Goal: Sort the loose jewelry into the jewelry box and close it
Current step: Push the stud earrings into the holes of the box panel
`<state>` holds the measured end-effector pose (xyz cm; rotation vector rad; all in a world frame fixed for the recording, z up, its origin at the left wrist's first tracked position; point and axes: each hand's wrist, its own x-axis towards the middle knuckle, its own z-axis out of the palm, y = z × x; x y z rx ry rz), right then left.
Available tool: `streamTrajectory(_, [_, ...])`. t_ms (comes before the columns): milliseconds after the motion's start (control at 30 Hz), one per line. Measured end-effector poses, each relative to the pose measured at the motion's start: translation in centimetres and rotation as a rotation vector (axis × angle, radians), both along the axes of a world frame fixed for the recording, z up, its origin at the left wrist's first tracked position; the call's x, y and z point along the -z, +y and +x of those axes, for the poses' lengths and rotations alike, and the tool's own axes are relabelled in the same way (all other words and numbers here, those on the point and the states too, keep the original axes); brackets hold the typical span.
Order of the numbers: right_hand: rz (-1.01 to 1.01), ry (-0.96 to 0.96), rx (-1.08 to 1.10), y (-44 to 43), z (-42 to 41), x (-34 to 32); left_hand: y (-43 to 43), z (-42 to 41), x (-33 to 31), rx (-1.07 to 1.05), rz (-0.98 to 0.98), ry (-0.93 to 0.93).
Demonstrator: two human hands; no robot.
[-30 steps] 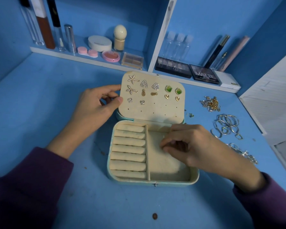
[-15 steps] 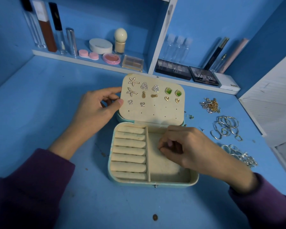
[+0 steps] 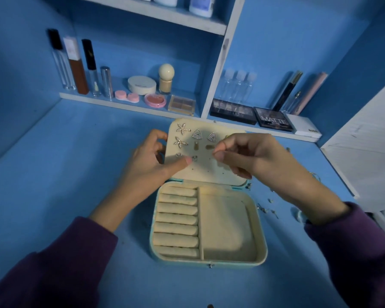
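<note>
If your left hand (image 3: 149, 165) gripping the lid (image 3: 209, 172) slackens, the unseen piece your right hand (image 3: 251, 154) pinches may miss its hole.

Left hand (image 3: 149, 161) grips the lid (image 3: 209, 174); right hand (image 3: 247, 156) pinches thumb to forefinger.

The left hand (image 3: 147, 167) and right hand (image 3: 256, 156) crowd the raised lid (image 3: 209, 172). Below, the wide compartment (image 3: 225, 227) of the jewelry box (image 3: 257, 230) lies open from above beside 7 ring rolls (image 3: 177, 221). Bare desk (image 3: 64, 174) reaches the left edge; a stocked shelf (image 3: 124, 105) bars the back edge.
</note>
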<state>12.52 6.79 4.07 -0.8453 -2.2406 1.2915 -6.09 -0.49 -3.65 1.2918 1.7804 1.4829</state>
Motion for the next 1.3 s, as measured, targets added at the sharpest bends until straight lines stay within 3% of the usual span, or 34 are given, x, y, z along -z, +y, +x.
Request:
streamTrajectory(67, [-0.174,0.053,0.019,0.0,-0.3,-0.3,0.2,0.4,-0.1,-0.021,-0.010,-0.007])
streamTrajectory(200, [-0.273,0.092,0.013,-0.2,-0.5,-0.6,0.3,0.6,-0.3,-0.042,-0.019,0.006])
streamTrajectory(433, [-0.112,0.059,0.008,-0.4,-0.3,-2.3,-0.3,1.0,-1.0,-0.036,-0.019,0.038])
streamTrajectory(700, [0.167,0.055,-0.020,-0.2,-1.1,-6.3,-1.4,0.9,-0.8,0.003,0.107,0.284])
streamTrajectory(800, [0.230,0.026,-0.011,0.4,-1.6,-7.1,-1.7,0.5,-0.3,0.004,0.231,0.481])
streamTrajectory(1033, [0.137,-0.251,-0.212,2.5,-2.7,-4.9,-2.3,-0.7,0.5,0.145,0.567,0.889])
streamTrajectory(1300, [-0.010,-0.408,-0.434,2.4,-2.8,-1.4,-2.4,-0.8,0.5,0.153,0.557,0.936])
